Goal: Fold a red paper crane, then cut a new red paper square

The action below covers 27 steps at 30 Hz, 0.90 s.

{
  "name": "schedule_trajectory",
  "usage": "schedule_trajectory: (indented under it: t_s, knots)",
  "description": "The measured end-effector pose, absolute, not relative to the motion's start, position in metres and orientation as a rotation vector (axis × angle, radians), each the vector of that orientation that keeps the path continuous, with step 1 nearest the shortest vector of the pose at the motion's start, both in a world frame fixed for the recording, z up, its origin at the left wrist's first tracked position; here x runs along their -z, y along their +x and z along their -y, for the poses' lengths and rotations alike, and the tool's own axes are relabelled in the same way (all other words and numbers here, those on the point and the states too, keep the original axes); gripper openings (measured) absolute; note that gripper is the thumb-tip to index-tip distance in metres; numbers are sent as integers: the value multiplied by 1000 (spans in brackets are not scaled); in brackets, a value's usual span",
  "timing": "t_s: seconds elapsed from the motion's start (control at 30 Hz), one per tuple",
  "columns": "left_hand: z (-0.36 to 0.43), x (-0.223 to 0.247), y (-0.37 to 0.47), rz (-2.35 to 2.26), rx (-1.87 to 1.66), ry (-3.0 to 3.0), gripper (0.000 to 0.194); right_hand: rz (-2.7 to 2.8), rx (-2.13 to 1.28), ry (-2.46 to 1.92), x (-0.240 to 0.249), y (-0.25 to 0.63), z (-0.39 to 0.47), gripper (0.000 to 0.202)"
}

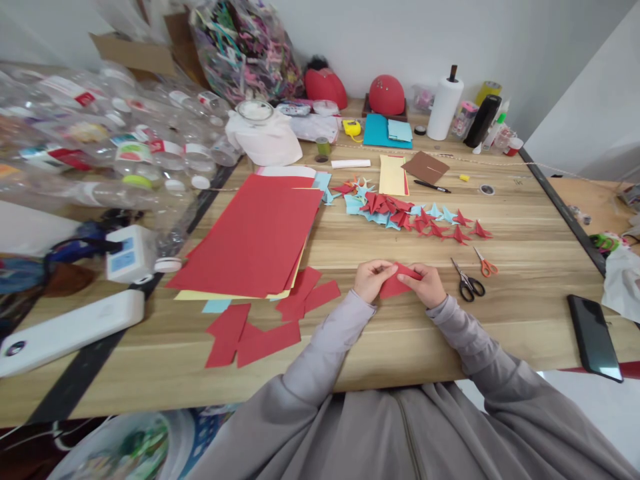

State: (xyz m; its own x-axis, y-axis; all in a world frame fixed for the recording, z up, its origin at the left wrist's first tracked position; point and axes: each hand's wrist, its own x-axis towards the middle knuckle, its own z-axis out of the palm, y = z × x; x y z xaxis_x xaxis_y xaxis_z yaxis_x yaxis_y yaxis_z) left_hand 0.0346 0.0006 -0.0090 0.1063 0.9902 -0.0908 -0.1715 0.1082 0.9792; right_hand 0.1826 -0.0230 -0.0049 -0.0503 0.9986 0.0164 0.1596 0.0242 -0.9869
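Note:
A small piece of red paper [394,288] is held just above the table near its front edge. My left hand [373,280] pinches its left side, thumb on top. On the other side, my right hand [424,283] grips the paper's right edge between thumb and fingers. Whether the paper has a fold is hard to make out. Beyond my hands lies a cluster of folded red and light blue paper cranes [390,208]. Cut red paper pieces [270,343] are scattered to the left, beside a stack of large red sheets [255,233].
Black-handled scissors [469,285] and orange scissors [485,264] lie right of my hands. A phone [594,335] rests at the right edge. Plastic bottles [165,155] crowd the left side. Yellow paper [393,175], a brown sheet [426,167] and a pen [433,186] lie farther back.

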Motion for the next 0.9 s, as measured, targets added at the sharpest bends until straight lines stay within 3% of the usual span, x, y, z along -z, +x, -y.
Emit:
schedule_trajectory:
  t_s: [0.57,0.9]
  knots:
    - [3,4,36,-958,-1150,921,18,1517,-1141,-1293,2,181,25,34]
    - [3,3,35,-1010,-1178,1093,23,1288,-1191,-1293,4,182,22,34]
